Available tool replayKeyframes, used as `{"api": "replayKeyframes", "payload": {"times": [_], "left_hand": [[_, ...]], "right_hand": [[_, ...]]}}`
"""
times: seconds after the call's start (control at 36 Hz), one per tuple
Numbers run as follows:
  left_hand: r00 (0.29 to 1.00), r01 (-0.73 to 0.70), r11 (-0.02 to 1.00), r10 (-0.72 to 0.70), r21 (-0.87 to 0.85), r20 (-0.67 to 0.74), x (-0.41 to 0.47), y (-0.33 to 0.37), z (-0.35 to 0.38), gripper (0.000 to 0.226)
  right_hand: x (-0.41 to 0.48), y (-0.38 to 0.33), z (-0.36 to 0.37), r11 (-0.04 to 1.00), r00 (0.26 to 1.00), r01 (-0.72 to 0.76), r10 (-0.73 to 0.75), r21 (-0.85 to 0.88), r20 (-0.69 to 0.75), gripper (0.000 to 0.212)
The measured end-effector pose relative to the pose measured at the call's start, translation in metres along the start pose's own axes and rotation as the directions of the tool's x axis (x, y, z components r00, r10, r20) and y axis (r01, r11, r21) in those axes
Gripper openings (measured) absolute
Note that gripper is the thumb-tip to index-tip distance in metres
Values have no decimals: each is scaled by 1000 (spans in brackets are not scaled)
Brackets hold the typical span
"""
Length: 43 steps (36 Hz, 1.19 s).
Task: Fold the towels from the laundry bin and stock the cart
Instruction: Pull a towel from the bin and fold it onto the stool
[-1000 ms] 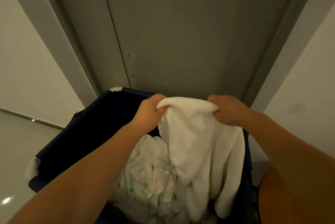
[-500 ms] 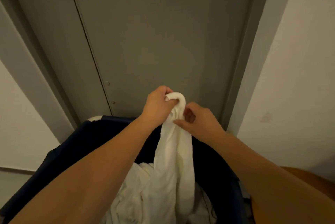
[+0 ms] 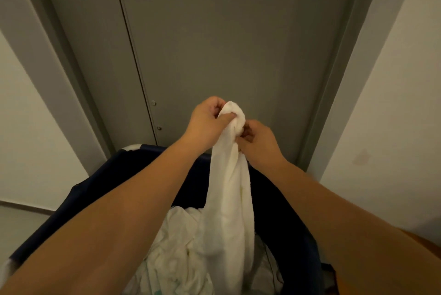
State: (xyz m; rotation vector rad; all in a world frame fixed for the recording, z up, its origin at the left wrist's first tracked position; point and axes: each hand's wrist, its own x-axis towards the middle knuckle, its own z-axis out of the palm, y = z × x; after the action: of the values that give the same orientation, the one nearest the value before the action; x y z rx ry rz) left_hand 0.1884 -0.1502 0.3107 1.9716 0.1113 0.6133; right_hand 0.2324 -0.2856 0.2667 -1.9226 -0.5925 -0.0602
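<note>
Grey flat door panels (image 3: pixel 214 43) fill the view ahead of you, framed by pale walls (image 3: pixel 393 103) at 9 and 3 o'clock, and the dark navy fabric laundry bin (image 3: pixel 100 182) stands against them below your arms. You have one white terry towel (image 3: pixel 229 187) lifted at 12 o'clock. Your left hand (image 3: pixel 207 125) has its fingers (image 3: pixel 214 104) curled tight round the bunched top, and your right hand (image 3: pixel 260 145) pinches the cloth just beneath that bunch. The towel hangs as a narrow rope, its lower end reaching down to the heap of crumpled white linen (image 3: pixel 176 247) in the bin at 6 o'clock. The step looks like finding an edge to open the towel for folding. Keep one hand as anchor and walk the other's fingers along the hem to a corner, then spread your hands toward 9 and 3 o'clock so the cloth falls flat. Lift higher first, so the tail clears the heap and drags nothing along. Room is tight forward, since the door is close behind the bin's far rim. The sides look freer, though an orange object (image 3: pixel 424 242) sits at 4 o'clock by your right forearm. No cart is in view, so choose your turn once the fold is done.
</note>
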Motion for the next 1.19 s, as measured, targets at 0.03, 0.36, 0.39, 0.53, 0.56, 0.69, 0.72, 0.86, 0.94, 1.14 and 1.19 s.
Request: {"api": "replayKeyframes", "payload": {"times": [0.03, 0.36, 0.39, 0.53, 0.56, 0.69, 0.72, 0.86, 0.94, 1.14, 1.19], "left_hand": [[1000, -5, 1000, 5, -2, -1, 1, 2, -1, 12], [997, -51, 994, 56, -99, 51, -1, 27, 11, 13], [997, -44, 991, 52, -123, 64, -2, 26, 12, 12], [969, 36, 997, -18, -71, 245, -13, 12, 16, 31], [958, 41, 999, -36, -12, 286, -15, 6, 19, 33], [978, 2, 995, -22, 96, 207, -22, -4, 29, 19], [988, -6, 997, -7, 83, 155, -21, 0, 29, 19], [996, -81, 995, 83, 64, -19, -4, 26, 18, 14], [990, -141, 982, 140, 128, 16, 6, 38, 13, 13], [959, -259, 959, 241, 112, 147, 6, 59, 22, 5], [953, -273, 957, 256, 96, 160, 6, 62, 24, 4]], "right_hand": [[0, -3, -2, 1000, 1000, 23, -23, 5, 14, 28], [10, -33, -46, 960, 990, 127, -109, -249, 85, 19], [11, -32, -49, 958, 990, 130, -113, -257, 81, 19], [15, -39, -63, 954, 989, 144, -129, -263, 71, 33], [15, -41, -66, 952, 989, 143, -130, -271, 65, 35], [13, -45, -80, 939, 986, 166, -168, -300, 19, 39], [12, -44, -82, 937, 986, 166, -167, -309, 23, 42], [8, -34, -97, 917, 998, 58, -65, -395, -4, 43], [1, -38, -103, 877, 1000, 9, -2, -481, 15, 47], [-5, -47, -104, 932, 997, 7, 20, -361, 70, 66], [-3, -50, -101, 945, 1000, -1, 10, -328, 27, 69]]}}
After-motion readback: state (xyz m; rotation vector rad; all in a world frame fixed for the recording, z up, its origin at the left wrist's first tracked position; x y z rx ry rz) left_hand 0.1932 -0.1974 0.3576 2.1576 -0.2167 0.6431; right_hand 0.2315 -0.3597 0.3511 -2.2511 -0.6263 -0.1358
